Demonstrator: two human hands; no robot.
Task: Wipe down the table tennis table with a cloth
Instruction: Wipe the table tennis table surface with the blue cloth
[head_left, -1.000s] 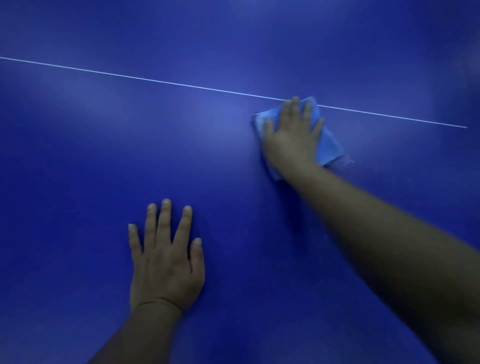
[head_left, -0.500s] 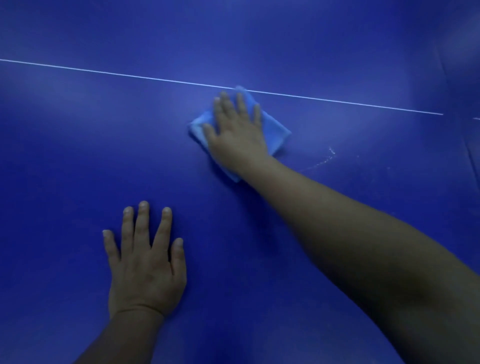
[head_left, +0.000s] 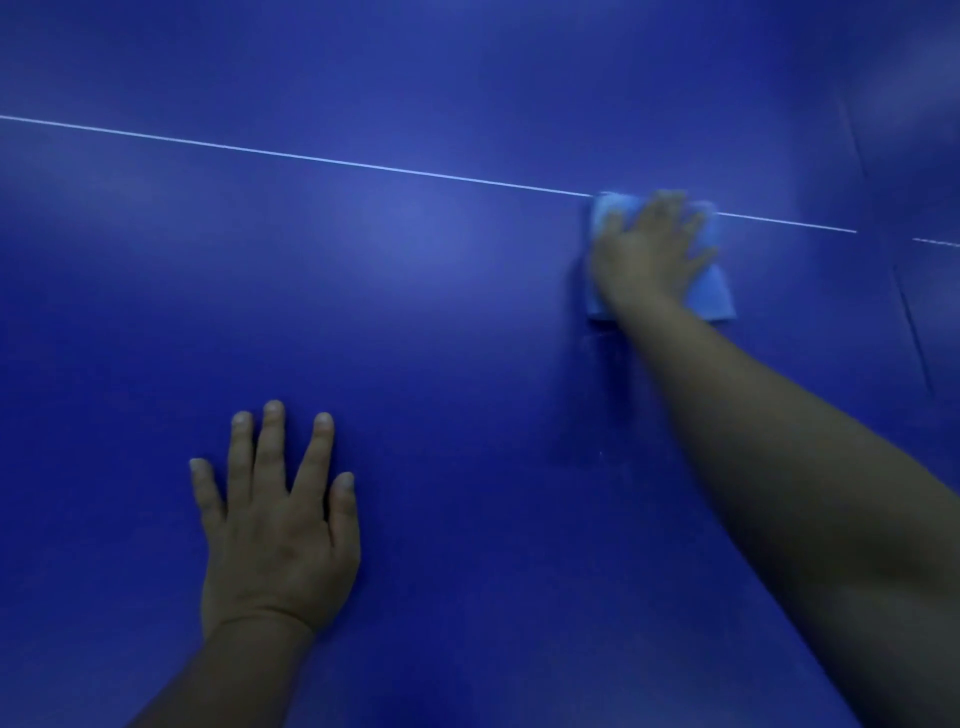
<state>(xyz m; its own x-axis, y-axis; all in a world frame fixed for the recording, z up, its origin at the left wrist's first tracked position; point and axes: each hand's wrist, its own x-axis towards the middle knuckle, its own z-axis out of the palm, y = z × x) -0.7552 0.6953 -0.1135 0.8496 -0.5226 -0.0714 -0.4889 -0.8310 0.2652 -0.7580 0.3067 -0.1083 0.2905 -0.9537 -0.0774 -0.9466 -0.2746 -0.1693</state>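
Place: on the blue table (head_left: 415, 322), far right of your reach, your right hand (head_left: 649, 254) presses the cloth (head_left: 711, 293) flat where the white line (head_left: 311, 156) crosses.
Cloth: light blue and folded, it lies under your palm, its far edge over the line and its near corners showing on either side of your wrist.
Right fingers: spread and fairly straight on top of the cloth, pressing rather than gripping; motion blur hides the finer detail.
Left hand (head_left: 275, 530): it lies flat on the bare table near you, fingers (head_left: 272, 441) straight and apart, holding nothing, well apart from the cloth.
Change: half a second ago the cloth sat nearer the middle of the line; now it is far to the right, about where it was a second ago. Your left hand has kept its bracing spot.
Meaning: you look to be mid-stroke, sweeping back and forth along the line, so this strip is getting covered while the near surface around your left hand probably still waits.
Right side: a dark seam (head_left: 909, 312) runs down the table just beyond the cloth, and the line breaks there.
Next: likely shift the strokes towards you, and move the left hand once the cloth reaches it.
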